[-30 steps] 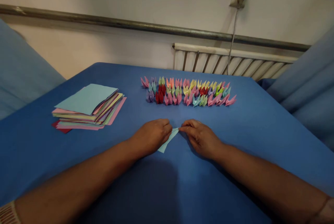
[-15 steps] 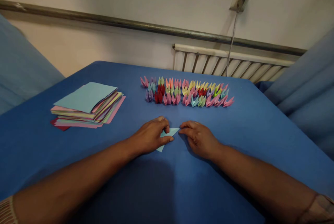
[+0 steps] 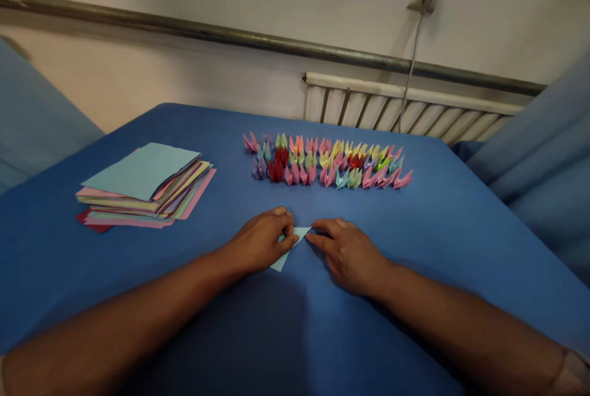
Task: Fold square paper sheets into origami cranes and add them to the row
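Left hand (image 3: 260, 241) pinches seemingly folded blue paper (image 3: 299, 235), right hand (image 3: 348, 251) touching.

Light blue folded paper (image 3: 289, 246), blue tablecloth (image 3: 437, 230), multicoloured paper stack (image 3: 142, 186), rainbow-coloured folded pieces (image 3: 327, 162)

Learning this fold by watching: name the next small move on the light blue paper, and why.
Probably run the right hand along the fold to flatten it: the left hand pins the light blue paper to the table, and the right fingertips touch its tip.
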A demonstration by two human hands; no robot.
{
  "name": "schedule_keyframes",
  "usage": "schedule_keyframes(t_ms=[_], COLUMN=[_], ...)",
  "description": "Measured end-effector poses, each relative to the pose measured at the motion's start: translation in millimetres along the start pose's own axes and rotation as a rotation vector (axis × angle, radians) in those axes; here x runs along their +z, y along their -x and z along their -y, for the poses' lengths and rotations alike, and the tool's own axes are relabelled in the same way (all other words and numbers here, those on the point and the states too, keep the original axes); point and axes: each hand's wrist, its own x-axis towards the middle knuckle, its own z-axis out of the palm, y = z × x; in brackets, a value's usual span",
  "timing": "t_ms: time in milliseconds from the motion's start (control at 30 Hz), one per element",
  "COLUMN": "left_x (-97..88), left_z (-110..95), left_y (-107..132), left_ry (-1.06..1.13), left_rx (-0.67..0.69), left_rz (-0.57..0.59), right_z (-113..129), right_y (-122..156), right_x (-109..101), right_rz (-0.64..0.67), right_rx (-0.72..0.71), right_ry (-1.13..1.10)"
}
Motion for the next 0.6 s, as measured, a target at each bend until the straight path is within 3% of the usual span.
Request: schedule_keyframes(t_ms=[600], left_x=[0.6], left_z=[-2.3], left_y=[-0.5], left_ry=[-0.041], left_rx=[-0.018], left_rz=[-0.002], right_z=[9.9], right_y=[1.2], right_x=[-3.9], right_rz=[0.067], right_rx=[0.069], right_ry=[0.143])
